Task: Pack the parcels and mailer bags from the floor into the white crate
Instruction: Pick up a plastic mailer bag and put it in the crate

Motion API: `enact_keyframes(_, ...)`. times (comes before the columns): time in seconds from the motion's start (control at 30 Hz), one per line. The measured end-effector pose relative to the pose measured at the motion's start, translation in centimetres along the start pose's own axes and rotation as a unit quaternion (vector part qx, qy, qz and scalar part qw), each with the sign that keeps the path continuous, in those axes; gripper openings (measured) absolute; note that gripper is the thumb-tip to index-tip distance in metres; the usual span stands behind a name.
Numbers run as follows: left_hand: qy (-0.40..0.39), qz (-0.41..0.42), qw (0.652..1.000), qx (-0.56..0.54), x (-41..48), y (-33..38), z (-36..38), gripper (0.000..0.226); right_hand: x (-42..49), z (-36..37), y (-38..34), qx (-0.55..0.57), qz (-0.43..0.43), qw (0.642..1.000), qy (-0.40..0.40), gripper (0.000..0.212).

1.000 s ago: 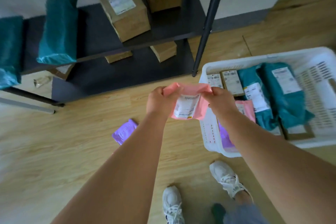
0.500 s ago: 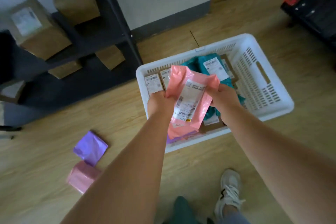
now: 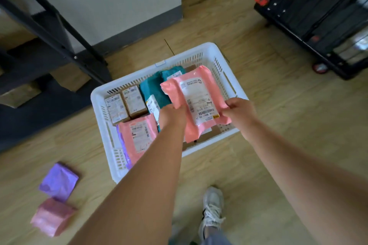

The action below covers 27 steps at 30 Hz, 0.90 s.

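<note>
Two hands hold a pink mailer bag (image 3: 196, 103) over the right half of the white crate (image 3: 201, 50), label facing up. The left hand (image 3: 172, 116) pinches the bag's left edge and the right hand (image 3: 239, 112) pinches its right edge near the barcode. Inside the crate lie two brown boxes (image 3: 125, 105) side by side at the far left, teal bags (image 3: 154, 87) in the middle, and another pink bag (image 3: 137, 137) at the near left, lying over a purple one. On the wooden floor (image 3: 258, 165) to the left of the crate, well apart from it, a purple bag (image 3: 58, 182) touches a pink bag (image 3: 51, 218). A dark shelf (image 3: 49, 26) stands at upper left.
</note>
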State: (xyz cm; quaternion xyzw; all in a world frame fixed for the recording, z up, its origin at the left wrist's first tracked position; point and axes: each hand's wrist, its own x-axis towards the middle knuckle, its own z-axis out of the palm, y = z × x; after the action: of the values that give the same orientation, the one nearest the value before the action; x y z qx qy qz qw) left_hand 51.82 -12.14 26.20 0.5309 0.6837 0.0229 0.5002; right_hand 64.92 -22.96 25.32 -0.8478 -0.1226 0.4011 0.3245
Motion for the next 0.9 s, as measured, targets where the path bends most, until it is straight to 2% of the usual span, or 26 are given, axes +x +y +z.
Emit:
enact_keyframes(0.07,0.022,0.034,0.995,0.089,-0.2,-0.2,0.9,0.037,0.7,-0.4,0.5,-0.019,-0.012,0.999,0.023,0.025)
enact_keyframes(0.13,0.049,0.122,0.972,0.194,-0.2,-0.2,1.1,0.052,1.2,-0.3,0.6,-0.057,-0.03,0.997,0.04,0.024)
enact_keyframes(0.27,0.035,0.321,0.867,0.38,0.2,1.1,1.1,0.057,1.4,-0.3,-0.3,-0.12,-0.056,0.991,0.03,0.031)
enact_keyframes(0.37,0.003,0.367,0.816,0.446,1.2,2.2,1.6,0.063,2.0,-0.2,-1.0,-0.158,-0.056,0.986,0.025,0.033)
enact_keyframes(0.43,0.032,0.379,0.803,0.459,2.0,2.6,1.8,0.069,2.7,-0.1,-1.1,-0.157,-0.056,0.986,0.02,0.03)
enact_keyframes(0.5,0.046,0.386,0.792,0.471,2.8,2.8,2.0,0.059,3.3,0.1,-1.2,-0.159,-0.055,0.986,0.008,0.028)
enact_keyframes(0.57,0.017,0.388,0.771,0.504,3.7,2.7,2.3,0.036,4.0,0.4,-1.3,-0.153,-0.053,0.987,0.01,0.028)
enact_keyframes(0.6,0.0,0.376,0.774,0.51,4.3,2.8,2.4,0.03,4.4,0.4,-1.5,-0.142,-0.054,0.988,0.015,0.028)
enact_keyframes(0.73,-0.046,0.254,0.859,0.443,5.6,2.9,3.3,0.028,6.2,0.5,-1.4,-0.077,-0.072,0.991,0.082,0.033)
enact_keyframes(0.8,-0.037,0.193,0.894,0.403,6.1,2.7,4.2,0.026,7.6,0.1,-0.6,-0.057,-0.029,0.991,0.114,0.046)
enact_keyframes(0.9,-0.032,0.096,0.937,0.335,6.9,2.0,6.1,0.022,8.9,-0.4,1.2,-0.032,0.057,0.996,0.067,0.049)
